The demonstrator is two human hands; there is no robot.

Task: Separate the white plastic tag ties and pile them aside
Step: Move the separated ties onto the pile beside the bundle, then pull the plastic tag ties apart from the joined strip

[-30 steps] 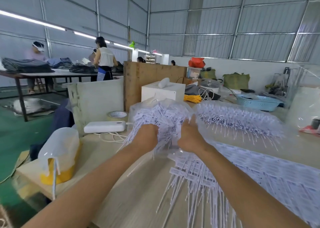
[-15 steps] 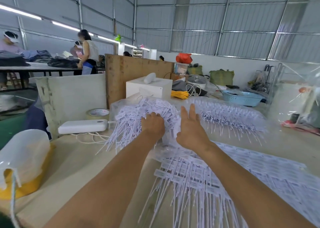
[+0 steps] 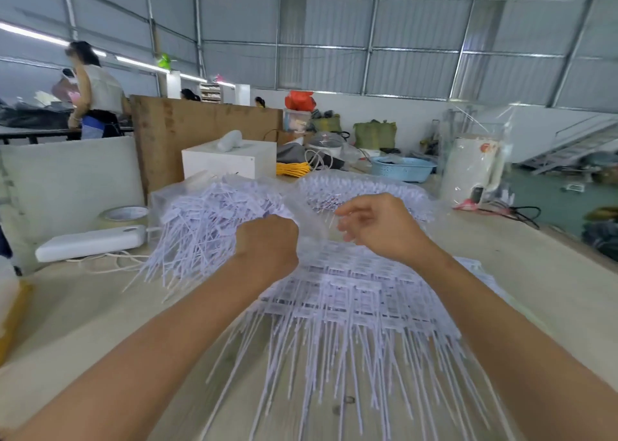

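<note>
White tag ties [image 3: 351, 307] on beige table [image 3: 83, 323]; behind ties: white box [image 3: 227, 163], yellow cord [image 3: 292, 168], light-blue basin [image 3: 403, 169], brown board [image 3: 200, 133].

We stand in a large shed with corrugated metal walls.

Around us the grey wall panels [image 3: 334, 46] rise on steel framing, and strip lights [image 3: 33, 34] glow along the far left. A brown wooden board [image 3: 200, 133] stands upright beyond the pale table [image 3: 83, 313], beside a white panel [image 3: 70, 173]. Green floor [image 3: 551, 199] shows at right, where a metal staircase [image 3: 575, 146] climbs the wall.
</note>
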